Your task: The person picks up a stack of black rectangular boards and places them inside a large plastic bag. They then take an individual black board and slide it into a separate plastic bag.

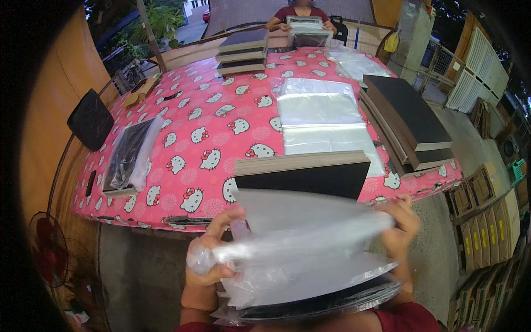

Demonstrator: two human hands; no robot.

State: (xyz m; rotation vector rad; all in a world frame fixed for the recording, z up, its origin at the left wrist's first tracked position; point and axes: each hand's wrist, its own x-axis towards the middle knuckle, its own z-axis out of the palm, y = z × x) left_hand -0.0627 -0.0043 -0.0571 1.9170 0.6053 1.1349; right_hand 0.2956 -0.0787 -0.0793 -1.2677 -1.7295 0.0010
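Observation:
A clear plastic bag (298,227) stretches between my two hands, smeared a little by motion. My left hand (213,249) is closed on its bunched left side. On the other side, the fingers of my right hand (399,224) grip the bag's edge. Just beyond the bag, at the table's near edge, is a thick black panel (310,182) with a wood-grain edge. The bag overlaps its lower part; whether the panel is inside, I cannot tell. Close to my body, a dark flat thing (332,299) shows under clear plastic, partly hidden by the bag.
A pink cartoon-print cloth (210,160) covers the table. Clear plastic bags (321,110) lie mid-table. Dark panels are stacked at the right (409,116) and far side (243,47). A plastic-wrapped panel (130,155) lies left. Another person (301,14) handles panels opposite.

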